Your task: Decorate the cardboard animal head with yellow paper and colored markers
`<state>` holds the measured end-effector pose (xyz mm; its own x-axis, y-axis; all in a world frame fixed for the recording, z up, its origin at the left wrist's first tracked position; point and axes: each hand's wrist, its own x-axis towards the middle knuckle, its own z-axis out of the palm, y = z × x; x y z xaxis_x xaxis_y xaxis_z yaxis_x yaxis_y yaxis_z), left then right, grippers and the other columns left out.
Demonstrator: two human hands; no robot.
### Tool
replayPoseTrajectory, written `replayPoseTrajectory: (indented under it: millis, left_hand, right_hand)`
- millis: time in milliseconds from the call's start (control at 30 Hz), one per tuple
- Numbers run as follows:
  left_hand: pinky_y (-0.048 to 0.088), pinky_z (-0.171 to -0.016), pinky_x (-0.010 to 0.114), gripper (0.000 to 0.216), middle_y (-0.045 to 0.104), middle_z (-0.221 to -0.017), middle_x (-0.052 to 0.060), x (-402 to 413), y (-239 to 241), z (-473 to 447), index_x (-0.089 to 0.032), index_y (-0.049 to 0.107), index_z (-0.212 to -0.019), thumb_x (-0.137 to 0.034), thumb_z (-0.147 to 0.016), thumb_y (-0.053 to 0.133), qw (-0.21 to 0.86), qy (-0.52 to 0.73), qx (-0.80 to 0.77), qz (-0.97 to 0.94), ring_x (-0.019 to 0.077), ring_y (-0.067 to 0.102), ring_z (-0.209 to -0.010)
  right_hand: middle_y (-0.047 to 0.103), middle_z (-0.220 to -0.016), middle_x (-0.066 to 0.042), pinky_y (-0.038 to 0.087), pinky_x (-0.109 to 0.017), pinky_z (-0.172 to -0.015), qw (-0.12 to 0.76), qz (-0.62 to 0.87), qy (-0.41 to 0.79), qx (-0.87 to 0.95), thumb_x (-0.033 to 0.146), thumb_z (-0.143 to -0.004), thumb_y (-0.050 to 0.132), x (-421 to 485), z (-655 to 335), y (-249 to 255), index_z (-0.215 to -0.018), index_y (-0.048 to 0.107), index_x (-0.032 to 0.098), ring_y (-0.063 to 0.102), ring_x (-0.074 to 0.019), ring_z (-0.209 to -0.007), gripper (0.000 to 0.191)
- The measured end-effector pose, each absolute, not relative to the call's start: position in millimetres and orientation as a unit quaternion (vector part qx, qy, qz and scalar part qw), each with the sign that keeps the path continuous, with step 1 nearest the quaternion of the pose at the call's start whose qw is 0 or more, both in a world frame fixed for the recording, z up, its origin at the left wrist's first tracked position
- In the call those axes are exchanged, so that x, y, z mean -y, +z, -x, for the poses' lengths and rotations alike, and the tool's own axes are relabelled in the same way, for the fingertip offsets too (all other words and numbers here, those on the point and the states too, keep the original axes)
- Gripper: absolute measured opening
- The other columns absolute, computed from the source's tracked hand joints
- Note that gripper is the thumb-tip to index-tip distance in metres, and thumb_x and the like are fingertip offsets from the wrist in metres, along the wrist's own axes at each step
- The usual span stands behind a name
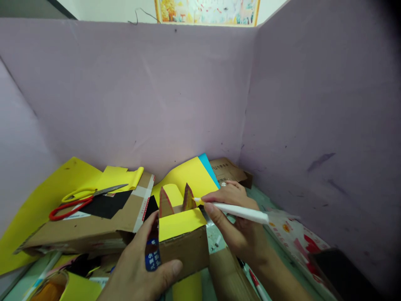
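My left hand [140, 267] grips a small cardboard box [184, 246] from the near left side. Yellow paper covers the top of the box, and two pointed cardboard pieces [175, 200] with red edges stand up from it. My right hand [236, 221] holds a white pen-like stick [238, 211] with a yellow tip. That tip touches the right pointed piece.
Scissors with a yellow and a red handle [84, 198] lie on a flat cardboard box [94, 230] at the left. Yellow paper sheets [46, 188], a blue sheet [208, 165] and a brown carton [230, 171] lie behind. Purple partition walls [156, 96] enclose the desk on three sides.
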<state>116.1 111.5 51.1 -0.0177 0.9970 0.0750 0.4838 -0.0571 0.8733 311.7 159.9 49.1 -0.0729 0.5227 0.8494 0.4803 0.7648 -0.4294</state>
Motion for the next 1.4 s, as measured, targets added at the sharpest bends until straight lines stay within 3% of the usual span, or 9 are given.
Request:
replayPoseTrajectory:
  millis: [200, 567, 800, 1033, 1400]
  left_hand:
    - [0.035, -0.106, 0.040, 0.079, 0.049, -0.139, 0.011, -113.4, 50.0, -115.3, -0.017, 0.033, -0.137, -0.043, -0.069, 0.063, 0.359, 0.376, -0.588, -0.620, 0.0301, 0.041, -0.130]
    - [0.045, -0.098, 0.036, 0.075, 0.057, -0.131, 0.009, -113.2, 49.8, -117.4, -0.018, 0.039, -0.133, -0.041, -0.067, 0.065, 0.344, 0.397, -0.577, -0.625, 0.0294, 0.052, -0.121]
    - [0.037, -0.106, 0.041, 0.079, 0.050, -0.139, 0.011, -115.7, 48.7, -113.1, -0.018, 0.035, -0.136, -0.044, -0.067, 0.065, 0.348, 0.370, -0.582, -0.635, 0.0304, 0.039, -0.132]
    - [0.041, -0.102, 0.039, 0.079, 0.049, -0.139, 0.012, -114.5, 49.9, -115.7, -0.017, 0.032, -0.136, -0.042, -0.067, 0.064, 0.367, 0.380, -0.575, -0.624, 0.0290, 0.043, -0.129]
    - [0.034, -0.107, 0.045, 0.077, 0.050, -0.138, 0.011, -112.8, 49.8, -117.3, -0.019, 0.036, -0.134, -0.041, -0.066, 0.064, 0.364, 0.394, -0.586, -0.607, 0.0314, 0.040, -0.130]
  right_hand:
    - [0.068, -0.069, 0.004, 0.032, -0.041, -0.089, 0.580, 0.347, 0.030, 0.737, 0.017, -0.080, 0.056, -159.2, -310.6, 50.5, -0.072, 0.062, 0.022, 0.059, -0.0144, -0.066, 0.011]
    - [0.072, -0.078, 0.001, 0.034, -0.040, -0.088, 0.597, 0.345, 0.019, 0.724, 0.016, -0.082, 0.057, -159.0, -307.6, 49.4, -0.082, 0.063, 0.023, 0.063, -0.0161, -0.071, 0.009]
    - [0.072, -0.075, 0.002, 0.034, -0.041, -0.088, 0.595, 0.336, 0.021, 0.730, 0.016, -0.080, 0.059, -158.3, -304.8, 48.7, -0.081, 0.064, 0.023, 0.063, -0.0158, -0.067, 0.009]
    - [0.072, -0.079, 0.000, 0.032, -0.042, -0.089, 0.599, 0.340, 0.028, 0.724, 0.016, -0.081, 0.057, -157.1, -304.9, 49.6, -0.084, 0.063, 0.022, 0.063, -0.0169, -0.073, 0.009]
    - [0.069, -0.074, 0.004, 0.031, -0.040, -0.089, 0.579, 0.337, 0.058, 0.740, 0.016, -0.082, 0.055, -155.3, -308.1, 49.8, -0.079, 0.062, 0.022, 0.061, -0.0143, -0.070, 0.010]
